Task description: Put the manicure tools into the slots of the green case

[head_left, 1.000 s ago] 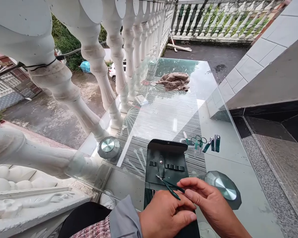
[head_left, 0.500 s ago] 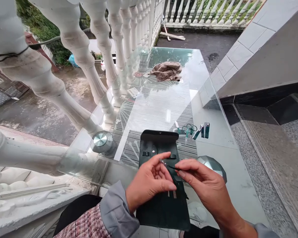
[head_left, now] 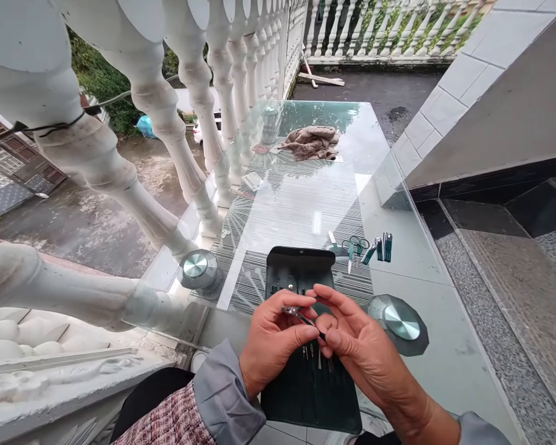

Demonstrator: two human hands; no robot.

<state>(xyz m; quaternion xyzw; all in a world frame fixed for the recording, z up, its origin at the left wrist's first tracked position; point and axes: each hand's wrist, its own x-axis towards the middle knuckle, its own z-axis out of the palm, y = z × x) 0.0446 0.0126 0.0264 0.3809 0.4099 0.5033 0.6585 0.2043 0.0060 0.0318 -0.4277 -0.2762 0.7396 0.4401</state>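
Observation:
My left hand (head_left: 273, 340) and my right hand (head_left: 366, 346) meet over the open case, both closed on one small manicure tool (head_left: 293, 311). Its silver head lies by my left fingers, and a dark slim handle runs down to my right thumb; its exact kind is hard to make out. Beneath my hands lies the dark green case (head_left: 310, 402), flap raised at the far end. Several slim metal tools (head_left: 319, 358) sit in its slots, partly hidden by my hands.
On the glass table (head_left: 398, 284), right of the case, lie scissors (head_left: 351, 252) and several nail clippers (head_left: 387, 247). A crumpled brown cloth (head_left: 311, 143) rests at the far end. Round metal-topped supports (head_left: 197, 267) show at both near corners. White balusters (head_left: 157, 117) line the left side.
My left fingers have closed on the tool's head, while my right fingers have shifted along the dark handle. Both hands have come closer together. The camera view has tilted slightly.

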